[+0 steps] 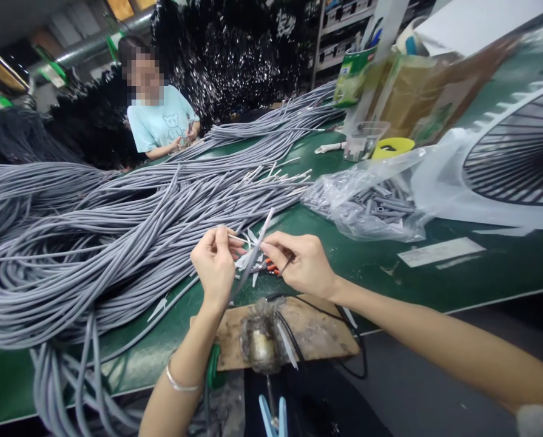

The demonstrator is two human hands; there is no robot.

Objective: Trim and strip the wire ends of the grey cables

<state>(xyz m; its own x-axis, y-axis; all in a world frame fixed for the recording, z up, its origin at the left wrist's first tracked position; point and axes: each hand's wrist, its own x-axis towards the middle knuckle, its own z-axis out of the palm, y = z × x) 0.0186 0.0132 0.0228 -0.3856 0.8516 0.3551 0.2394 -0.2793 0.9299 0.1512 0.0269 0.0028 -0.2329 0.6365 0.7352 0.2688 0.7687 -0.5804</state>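
Note:
My left hand (214, 264) is closed in a pinch on a thin whitish wire end. My right hand (304, 262) pinches a grey cable (248, 264) close to its pale frayed end, which points up between the two hands. Thin white strips spread out around the fingertips. Under and behind the hands lie white scraps (244, 261) and an orange-handled tool (272, 266), partly hidden. To the left, a large bundle of grey cables (130, 224) covers the table, its stripped ends pointing right.
Nearest me, a wooden board (321, 328) carries a grimy pot-like fixture (261, 346) with black leads; light-blue handles (273, 419) show below. Rightward are a bag of grey tubes (375, 203), a fan (517, 152) and a yellow ring (393, 147). Another person (164, 121) sits across the table.

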